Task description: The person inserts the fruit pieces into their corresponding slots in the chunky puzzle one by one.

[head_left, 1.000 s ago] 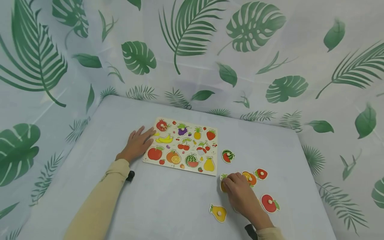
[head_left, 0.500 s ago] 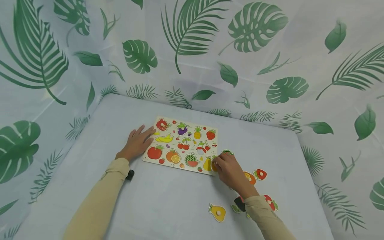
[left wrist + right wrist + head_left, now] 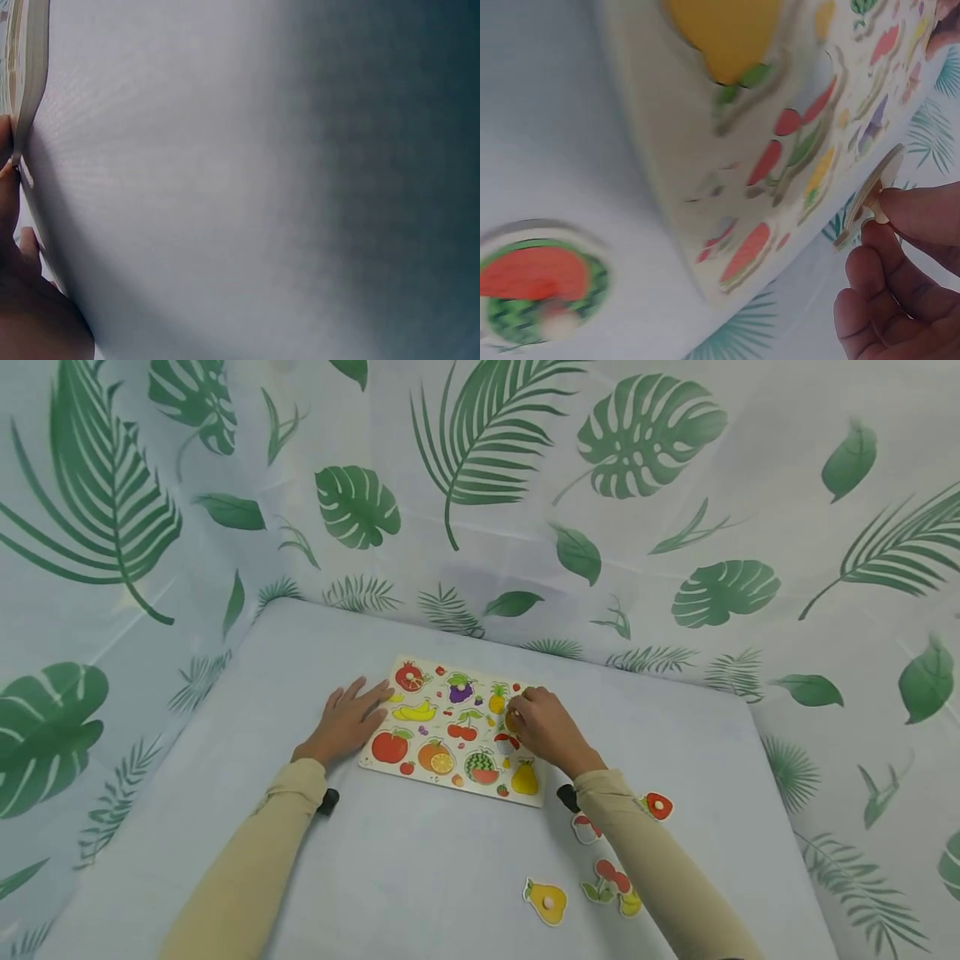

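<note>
Piece [image 3: 865,196], thin, perhaps wooden, pinched in right hand [image 3: 551,732]; outspread left hand [image 3: 345,725] touches rectangular board [image 3: 437,724].

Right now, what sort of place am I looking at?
Perhaps a screened-off indoor tabletop space, though its wider setting isn't shown: leaf-printed sheeting rises behind a pale table, which holds a fruit puzzle board and loose pieces.
</note>
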The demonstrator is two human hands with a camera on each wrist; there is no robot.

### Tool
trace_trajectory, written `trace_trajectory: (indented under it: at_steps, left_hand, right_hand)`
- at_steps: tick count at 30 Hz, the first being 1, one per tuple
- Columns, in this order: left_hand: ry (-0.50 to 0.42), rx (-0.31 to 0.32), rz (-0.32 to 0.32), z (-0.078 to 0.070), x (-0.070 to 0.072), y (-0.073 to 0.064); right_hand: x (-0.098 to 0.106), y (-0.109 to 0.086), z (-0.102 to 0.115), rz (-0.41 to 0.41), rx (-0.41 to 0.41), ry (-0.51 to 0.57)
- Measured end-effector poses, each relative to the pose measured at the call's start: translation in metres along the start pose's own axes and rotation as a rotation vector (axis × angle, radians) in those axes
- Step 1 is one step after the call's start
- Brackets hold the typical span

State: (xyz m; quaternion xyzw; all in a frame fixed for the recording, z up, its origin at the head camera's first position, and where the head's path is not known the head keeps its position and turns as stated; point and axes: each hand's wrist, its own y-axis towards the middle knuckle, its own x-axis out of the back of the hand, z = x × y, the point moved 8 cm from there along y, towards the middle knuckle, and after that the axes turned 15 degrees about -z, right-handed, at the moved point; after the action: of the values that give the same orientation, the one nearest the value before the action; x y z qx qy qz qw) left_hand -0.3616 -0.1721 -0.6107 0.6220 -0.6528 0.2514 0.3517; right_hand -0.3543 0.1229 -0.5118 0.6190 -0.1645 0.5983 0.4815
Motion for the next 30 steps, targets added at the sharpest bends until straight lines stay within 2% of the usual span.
trace_trajectory:
  at_steps: [9,18,24,30]
  left_hand:
    - [-0.003,-0.003,0.007,-0.002,-0.002,0.001]
    - [-0.016,-0.013,0.003,-0.002,-0.003,0.001]
    - [-0.004,-0.013,-0.001,-0.002,-0.002,0.002]
    - [0.000,-0.001,0.001,-0.001,0.000,0.002]
  right_hand:
    - [-0.015,0.036,-0.013,0.046,-0.045,-0.014]
    - [-0.017,0.060,-0.026,0.081,-0.056,-0.023]
    - [-0.015,0.070,-0.030,0.074,-0.078,0.022]
    - [-0.022,0.069,-0.030,0.116,-0.099,0.030]
